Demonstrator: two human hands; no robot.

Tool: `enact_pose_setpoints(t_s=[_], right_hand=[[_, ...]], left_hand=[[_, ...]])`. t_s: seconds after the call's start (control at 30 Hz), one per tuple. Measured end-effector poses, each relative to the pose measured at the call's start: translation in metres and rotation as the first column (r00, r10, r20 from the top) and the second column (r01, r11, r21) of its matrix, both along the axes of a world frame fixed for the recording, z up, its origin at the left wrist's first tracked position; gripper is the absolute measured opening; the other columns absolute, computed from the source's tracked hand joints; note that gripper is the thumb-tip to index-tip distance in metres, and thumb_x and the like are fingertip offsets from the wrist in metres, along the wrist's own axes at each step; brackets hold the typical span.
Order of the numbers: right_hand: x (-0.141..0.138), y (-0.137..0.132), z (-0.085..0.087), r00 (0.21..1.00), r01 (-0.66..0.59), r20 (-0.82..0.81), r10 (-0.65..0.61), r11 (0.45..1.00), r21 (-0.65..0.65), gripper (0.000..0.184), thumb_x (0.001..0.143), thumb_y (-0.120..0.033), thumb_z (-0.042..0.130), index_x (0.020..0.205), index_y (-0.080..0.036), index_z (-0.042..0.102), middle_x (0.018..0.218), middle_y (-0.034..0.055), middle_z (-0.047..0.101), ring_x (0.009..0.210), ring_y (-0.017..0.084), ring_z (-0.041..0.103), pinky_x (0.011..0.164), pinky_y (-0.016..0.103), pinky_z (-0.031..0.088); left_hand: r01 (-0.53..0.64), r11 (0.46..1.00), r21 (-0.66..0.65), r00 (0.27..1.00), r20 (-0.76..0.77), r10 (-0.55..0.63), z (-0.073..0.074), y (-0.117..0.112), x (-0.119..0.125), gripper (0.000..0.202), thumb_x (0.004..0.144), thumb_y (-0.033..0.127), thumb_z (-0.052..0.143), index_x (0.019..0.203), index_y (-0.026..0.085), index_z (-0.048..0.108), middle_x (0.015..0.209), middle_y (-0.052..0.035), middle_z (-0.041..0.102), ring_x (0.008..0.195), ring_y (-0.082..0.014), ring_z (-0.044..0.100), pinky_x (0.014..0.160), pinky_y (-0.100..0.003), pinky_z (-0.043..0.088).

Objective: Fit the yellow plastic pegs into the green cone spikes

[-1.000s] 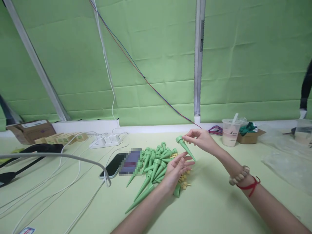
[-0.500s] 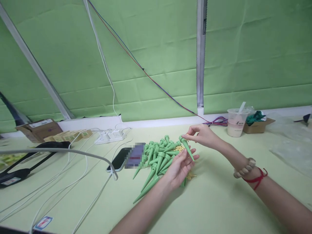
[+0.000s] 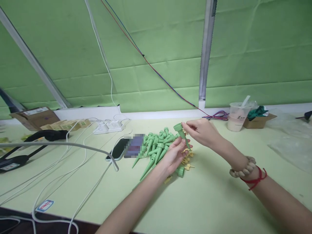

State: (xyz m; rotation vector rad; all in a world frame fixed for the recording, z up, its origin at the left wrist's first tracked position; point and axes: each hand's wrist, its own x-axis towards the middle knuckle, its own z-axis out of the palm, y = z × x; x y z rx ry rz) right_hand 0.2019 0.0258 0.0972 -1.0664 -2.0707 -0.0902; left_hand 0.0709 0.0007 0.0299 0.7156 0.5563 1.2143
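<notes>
My left hand [image 3: 174, 156] is closed round the tapered stem of a green plastic watering spike [image 3: 179, 129]. The spike leans, its wide cap up and its point down to the right. My right hand [image 3: 201, 130] pinches at the side of the spike just under the cap; whatever is between those fingertips is too small to make out. Beneath and left of my left hand lies a pile of similar green spikes [image 3: 158, 150]. Small yellow plastic pieces [image 3: 187, 166] are scattered beside the pile, partly hidden by my left hand. One loose green cap end [image 3: 180, 171] shows below the hand.
A phone [image 3: 119, 149] and a pixelated purple item [image 3: 133, 146] lie left of the pile. White cables cross the left side near a power strip [image 3: 108, 126]. A drink cup [image 3: 237, 117], a small carton [image 3: 257, 122] and clear plastic bags [image 3: 290, 149] stand or lie right.
The spike has turned so that its cap faces up more, and it sits slightly further left. My right hand has rotated, its fingers now against the spike's side. The camera view has shifted a little.
</notes>
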Motion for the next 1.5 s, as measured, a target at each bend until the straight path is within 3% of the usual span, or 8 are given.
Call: enact_pose_setpoints(t_s=[0.2,0.47,0.63,0.87,1.0,1.13,1.3,1.5], right_hand=[[-0.009,-0.009,0.001,0.983,0.161,-0.126,-0.135,0.959,0.235,0.044,0.079,-0.031,0.045,0.038,-0.016,0.039,0.036,-0.0022,0.040,0.039,0.007,0.032,0.044,0.024,0.018],[-0.002,0.005,-0.005,0.998,-0.005,-0.048,0.027,0.916,0.401,0.039,0.073,-0.018,0.043,0.035,-0.017,0.035,0.034,-0.0028,0.035,0.038,0.008,0.028,0.044,0.023,0.023],[0.003,0.014,-0.009,0.998,-0.066,0.032,0.058,0.924,0.377,0.036,0.070,-0.016,0.043,0.036,-0.018,0.033,0.034,-0.0028,0.033,0.038,0.008,0.025,0.043,0.024,0.021],[0.009,0.024,-0.019,0.990,-0.136,0.085,0.117,0.951,0.277,0.037,0.069,-0.017,0.045,0.036,-0.018,0.030,0.033,-0.0030,0.032,0.039,0.008,0.022,0.043,0.026,0.020],[0.010,0.020,-0.015,0.983,-0.180,-0.024,0.183,0.978,0.108,0.036,0.074,-0.029,0.054,0.043,-0.018,0.041,0.038,-0.0035,0.041,0.039,0.007,0.031,0.042,0.024,0.024],[0.005,0.014,-0.008,0.896,-0.330,-0.341,0.284,0.940,-0.083,0.024,0.073,-0.041,0.061,0.075,-0.017,0.061,0.055,-0.0004,0.059,0.048,0.011,0.051,0.047,0.022,0.040],[-0.001,0.009,-0.004,0.797,-0.460,-0.506,0.330,0.875,-0.154,0.024,0.072,-0.041,0.062,0.069,-0.017,0.062,0.071,0.0054,0.068,0.065,0.017,0.064,0.064,0.029,0.050],[0.005,0.013,-0.004,0.838,-0.417,-0.429,0.337,0.903,-0.104,0.022,0.075,-0.037,0.060,0.067,-0.017,0.061,0.073,0.0051,0.069,0.069,0.017,0.063,0.066,0.029,0.049]], left_hand=[[0.024,0.998,0.066,0.999,-0.029,-0.022,0.005,-0.003,-0.001,0.024,0.061,0.030,0.074,0.073,0.013,0.062,0.077,-0.0013,0.063,0.060,-0.0069,0.058,0.057,-0.018,0.041],[0.160,0.986,-0.041,0.987,-0.023,-0.161,0.006,-0.005,-0.001,0.016,0.068,0.026,0.069,0.076,0.013,0.064,0.068,-0.0003,0.060,0.054,-0.0063,0.056,0.054,-0.017,0.042],[0.231,0.973,-0.021,0.964,-0.131,-0.232,0.003,0.000,-0.009,0.022,0.077,0.026,0.060,0.092,0.011,0.065,0.071,-0.0030,0.060,0.056,-0.0069,0.056,0.056,-0.018,0.043],[0.330,0.938,-0.107,0.936,-0.091,-0.340,-0.003,0.006,-0.012,0.018,0.077,0.022,0.060,0.088,0.009,0.066,0.068,-0.0032,0.058,0.053,-0.0045,0.052,0.050,-0.015,0.040],[0.132,0.991,-0.007,0.989,-0.065,-0.132,-0.001,0.008,-0.008,0.011,0.073,0.020,0.065,0.080,0.013,0.066,0.068,-0.0019,0.060,0.056,-0.0055,0.055,0.054,-0.016,0.041],[-0.046,0.995,0.091,0.998,-0.039,0.050,0.004,0.012,-0.010,0.025,0.067,0.024,0.070,0.091,0.016,0.067,0.068,0.0001,0.060,0.057,-0.0057,0.056,0.060,-0.017,0.043],[-0.084,0.986,0.142,0.994,-0.062,0.093,0.005,0.012,-0.012,0.036,0.063,0.027,0.074,0.097,0.015,0.067,0.070,-0.0002,0.062,0.059,-0.0052,0.055,0.068,-0.019,0.044],[-0.042,0.993,0.114,0.996,-0.076,0.050,0.006,0.009,-0.013,0.037,0.064,0.027,0.073,0.098,0.016,0.066,0.067,0.0002,0.061,0.058,-0.0051,0.055,0.062,-0.018,0.044]])
